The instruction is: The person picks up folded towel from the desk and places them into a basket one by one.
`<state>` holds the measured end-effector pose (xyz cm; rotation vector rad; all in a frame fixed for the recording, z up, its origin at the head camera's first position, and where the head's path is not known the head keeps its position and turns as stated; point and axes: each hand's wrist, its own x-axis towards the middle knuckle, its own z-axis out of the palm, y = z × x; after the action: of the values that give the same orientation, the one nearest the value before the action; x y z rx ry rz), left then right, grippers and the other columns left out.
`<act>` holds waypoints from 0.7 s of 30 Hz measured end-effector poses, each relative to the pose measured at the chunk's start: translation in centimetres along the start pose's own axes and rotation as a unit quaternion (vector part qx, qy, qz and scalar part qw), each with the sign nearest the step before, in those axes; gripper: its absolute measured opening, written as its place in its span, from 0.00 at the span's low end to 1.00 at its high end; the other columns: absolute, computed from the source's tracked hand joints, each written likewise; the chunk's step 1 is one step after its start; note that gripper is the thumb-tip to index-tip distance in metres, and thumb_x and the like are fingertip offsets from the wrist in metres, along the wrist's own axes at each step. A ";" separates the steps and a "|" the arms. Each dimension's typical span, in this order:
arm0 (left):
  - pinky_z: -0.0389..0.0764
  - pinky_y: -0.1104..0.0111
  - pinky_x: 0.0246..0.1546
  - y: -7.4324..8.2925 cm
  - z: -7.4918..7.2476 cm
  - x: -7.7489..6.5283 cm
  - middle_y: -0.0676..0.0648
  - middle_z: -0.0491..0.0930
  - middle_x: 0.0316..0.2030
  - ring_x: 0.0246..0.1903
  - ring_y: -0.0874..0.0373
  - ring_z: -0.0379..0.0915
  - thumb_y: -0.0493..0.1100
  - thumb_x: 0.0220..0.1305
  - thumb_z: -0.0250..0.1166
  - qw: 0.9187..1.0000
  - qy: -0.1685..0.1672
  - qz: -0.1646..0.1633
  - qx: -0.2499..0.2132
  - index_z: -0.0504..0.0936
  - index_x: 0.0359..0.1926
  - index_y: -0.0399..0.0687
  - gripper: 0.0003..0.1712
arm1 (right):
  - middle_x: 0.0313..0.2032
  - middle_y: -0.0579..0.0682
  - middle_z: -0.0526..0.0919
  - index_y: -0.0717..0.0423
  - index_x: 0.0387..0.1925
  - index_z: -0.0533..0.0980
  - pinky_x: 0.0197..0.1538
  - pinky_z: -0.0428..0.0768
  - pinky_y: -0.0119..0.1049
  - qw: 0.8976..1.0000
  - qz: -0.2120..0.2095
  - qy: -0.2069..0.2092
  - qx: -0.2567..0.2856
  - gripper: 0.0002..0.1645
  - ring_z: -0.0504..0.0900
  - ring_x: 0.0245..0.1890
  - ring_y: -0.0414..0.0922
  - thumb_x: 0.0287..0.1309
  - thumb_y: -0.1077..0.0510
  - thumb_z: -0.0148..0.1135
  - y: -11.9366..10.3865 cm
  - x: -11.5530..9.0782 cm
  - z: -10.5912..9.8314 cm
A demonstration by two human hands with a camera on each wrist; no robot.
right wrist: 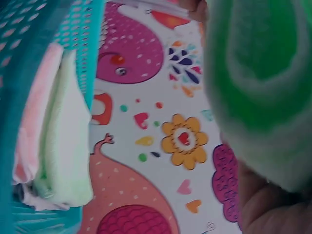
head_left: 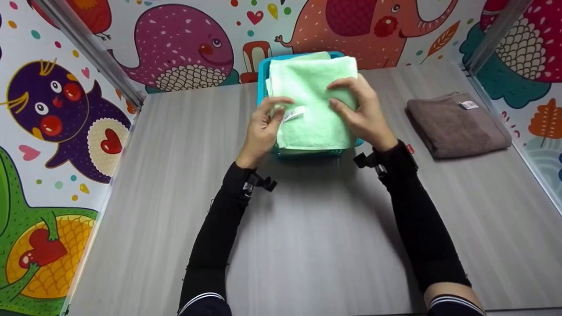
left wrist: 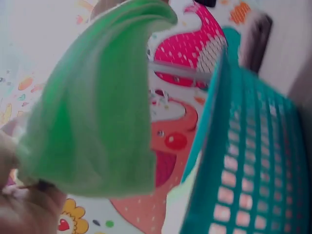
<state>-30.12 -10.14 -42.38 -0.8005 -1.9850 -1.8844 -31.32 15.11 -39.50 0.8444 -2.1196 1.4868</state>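
Observation:
A folded light green towel (head_left: 316,131) with a white tag (head_left: 293,113) hangs over a teal plastic basket (head_left: 263,72) in the head view. My left hand (head_left: 262,127) pinches its left side near the tag. On its right side my right hand (head_left: 369,112) grips the cloth between thumb and fingers. Both wrist views show the towel raised beyond the basket's rim, its layers bending in a curve. Inside the basket, in the right wrist view, lie a pink folded cloth (right wrist: 36,117) and a pale green folded towel (right wrist: 68,141).
A folded brown towel (head_left: 456,127) with a white label lies on the grey wood-grain table (head_left: 307,245), to the right of the basket. Cartoon-printed panels (head_left: 184,48) wall the table at the back and on both sides, with metal posts at the corners.

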 end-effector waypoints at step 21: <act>0.70 0.59 0.49 -4.1 -1.3 0.4 0.34 0.69 0.69 0.57 0.43 0.71 0.34 0.68 0.56 0.874 -0.198 -0.207 0.393 0.68 0.76 0.44 0.35 | 0.59 0.66 0.77 0.56 0.80 0.59 0.40 0.65 0.45 0.923 0.154 -0.280 -0.217 0.47 0.69 0.41 0.54 0.60 0.67 0.63 6.7 -0.7 1.7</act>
<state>-33.03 -11.27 -45.36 -0.5547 -3.0402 -0.8858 -35.35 15.34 -45.14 0.8608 -2.9709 0.8851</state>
